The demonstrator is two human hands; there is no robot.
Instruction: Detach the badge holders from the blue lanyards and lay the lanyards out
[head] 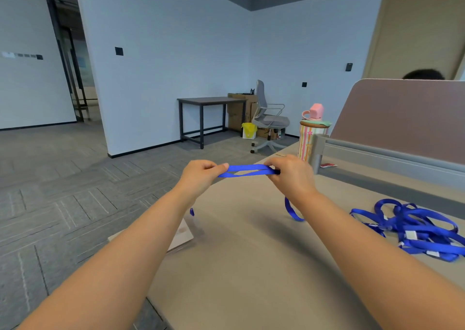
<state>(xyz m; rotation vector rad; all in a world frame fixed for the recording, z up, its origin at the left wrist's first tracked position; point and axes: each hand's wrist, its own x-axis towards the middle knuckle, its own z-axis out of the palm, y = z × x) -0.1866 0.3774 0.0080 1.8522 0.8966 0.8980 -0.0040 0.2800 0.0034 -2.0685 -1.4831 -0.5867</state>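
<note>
A blue lanyard (pixel 247 170) is stretched level between my two hands above the far part of the beige table (pixel 251 267). My left hand (pixel 198 176) pinches its left end and my right hand (pixel 289 175) grips its right end. A loop of the same strap (pixel 292 210) hangs down below my right wrist. Under my left forearm a clear badge holder (pixel 182 231) lies at the table's left edge, partly hidden. A tangled heap of blue lanyards (pixel 415 229) with white tags rests on the table at the right.
A striped bottle with a pink lid (pixel 310 133) stands at the table's far end beside a grey-and-brown desk partition (pixel 402 128). A small red packet (pixel 328 165) lies near it. Another person's head shows behind the partition. A dark table and office chair stand farther off on the carpet.
</note>
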